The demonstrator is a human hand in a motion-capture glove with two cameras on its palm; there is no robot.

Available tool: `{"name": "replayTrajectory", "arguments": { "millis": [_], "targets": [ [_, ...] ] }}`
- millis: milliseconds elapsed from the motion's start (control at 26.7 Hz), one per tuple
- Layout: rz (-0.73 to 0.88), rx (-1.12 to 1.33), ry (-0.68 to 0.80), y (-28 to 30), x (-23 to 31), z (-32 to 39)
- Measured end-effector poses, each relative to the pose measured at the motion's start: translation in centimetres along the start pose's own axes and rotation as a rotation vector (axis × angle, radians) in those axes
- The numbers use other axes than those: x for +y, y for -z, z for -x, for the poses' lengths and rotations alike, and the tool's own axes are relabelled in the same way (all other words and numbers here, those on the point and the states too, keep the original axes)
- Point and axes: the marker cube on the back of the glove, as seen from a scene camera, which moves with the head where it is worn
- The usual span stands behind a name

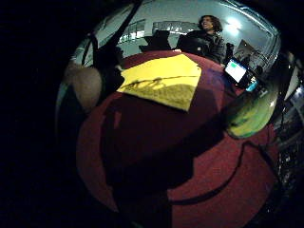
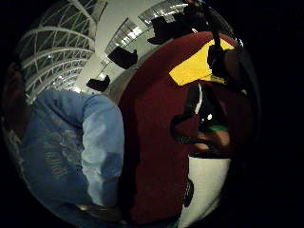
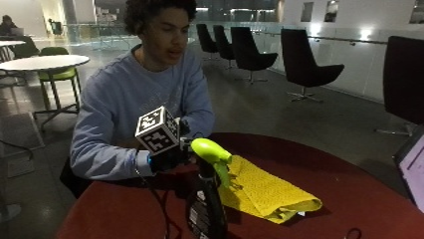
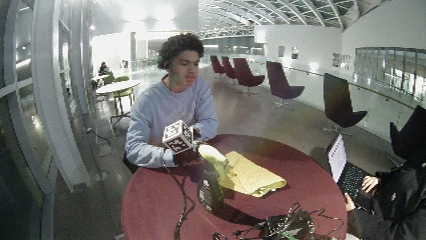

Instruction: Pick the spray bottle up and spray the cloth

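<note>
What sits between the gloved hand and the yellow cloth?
The spray bottle's green head. In the outside view it stands just in front of the gloved right hand, with the yellow cloth lying behind it on the red table.

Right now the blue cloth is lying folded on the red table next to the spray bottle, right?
Not quite: the cloth is yellow, not blue. The outside view shows it lying folded on the red table next to the spray bottle.
</note>
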Motion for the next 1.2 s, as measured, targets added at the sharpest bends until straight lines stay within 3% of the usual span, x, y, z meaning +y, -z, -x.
{"name": "replayTrajectory", "arguments": {
  "millis": [600, 750, 1200],
  "targets": [
    [0.112, 0.192, 0.017, 0.4, 0.6, 2.1],
    [0.078, 0.127, -0.081, 1.8, 1.4, 1.3],
    [-0.202, -0.441, -0.508, 7.6, 4.7, -3.4]
  ]
}}
